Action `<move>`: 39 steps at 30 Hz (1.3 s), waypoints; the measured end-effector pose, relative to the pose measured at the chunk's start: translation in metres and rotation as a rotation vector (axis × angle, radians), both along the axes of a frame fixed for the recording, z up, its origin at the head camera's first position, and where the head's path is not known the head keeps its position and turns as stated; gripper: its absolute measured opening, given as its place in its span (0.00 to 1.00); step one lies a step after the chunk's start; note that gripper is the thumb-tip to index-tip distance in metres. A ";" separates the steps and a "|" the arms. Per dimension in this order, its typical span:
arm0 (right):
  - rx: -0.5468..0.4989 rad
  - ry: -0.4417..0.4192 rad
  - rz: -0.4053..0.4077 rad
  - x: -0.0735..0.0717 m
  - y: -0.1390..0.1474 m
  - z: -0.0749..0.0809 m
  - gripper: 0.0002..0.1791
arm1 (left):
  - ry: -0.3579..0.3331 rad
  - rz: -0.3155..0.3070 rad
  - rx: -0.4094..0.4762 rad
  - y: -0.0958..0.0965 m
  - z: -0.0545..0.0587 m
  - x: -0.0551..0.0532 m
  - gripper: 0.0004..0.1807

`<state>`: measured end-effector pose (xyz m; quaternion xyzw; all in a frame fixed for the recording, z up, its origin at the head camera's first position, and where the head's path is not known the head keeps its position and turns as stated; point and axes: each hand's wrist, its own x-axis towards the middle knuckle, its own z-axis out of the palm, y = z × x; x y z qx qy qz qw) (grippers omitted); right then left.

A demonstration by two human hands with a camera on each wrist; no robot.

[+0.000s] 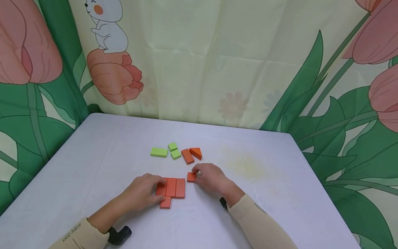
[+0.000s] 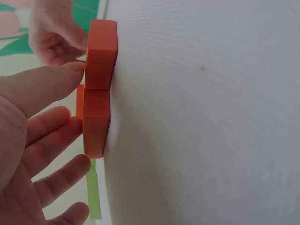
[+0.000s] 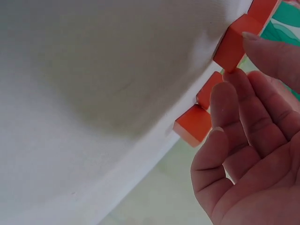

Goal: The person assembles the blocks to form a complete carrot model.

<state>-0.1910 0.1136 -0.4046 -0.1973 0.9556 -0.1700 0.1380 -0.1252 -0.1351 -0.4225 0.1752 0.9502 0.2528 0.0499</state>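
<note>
Three red-orange rectangular blocks [image 1: 180, 188] lie side by side on the white table, with a small red-orange square block [image 1: 165, 203] against their near edge. My left hand [image 1: 141, 192] rests at their left side, fingertips on the leftmost rectangle and thumb at the small square. In the left wrist view, the thumb [image 2: 61, 84] touches the small square's side and the fingers are loosely extended. Just right of the row, my right hand [image 1: 211, 178] pinches another small red-orange block [image 1: 191, 177] between thumb and fingers; the right wrist view shows this block [image 3: 236, 44] low over the table.
Beyond the hands lie a long green block [image 1: 159, 152], two small green blocks [image 1: 175, 154], an orange rectangular block [image 1: 187, 156] and an orange triangular block [image 1: 196, 153]. A printed curtain [image 1: 192, 69] hangs behind the table's far edge.
</note>
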 end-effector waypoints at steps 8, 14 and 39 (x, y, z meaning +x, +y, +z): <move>-0.035 -0.015 0.080 0.016 0.015 0.002 0.13 | -0.011 0.007 -0.004 0.000 0.000 0.000 0.28; -0.056 -0.041 0.131 0.027 0.022 0.000 0.11 | -0.019 0.004 0.007 -0.001 -0.001 0.000 0.27; -0.016 0.054 0.356 0.064 0.001 -0.004 0.11 | -0.018 0.016 -0.007 0.000 -0.001 -0.001 0.28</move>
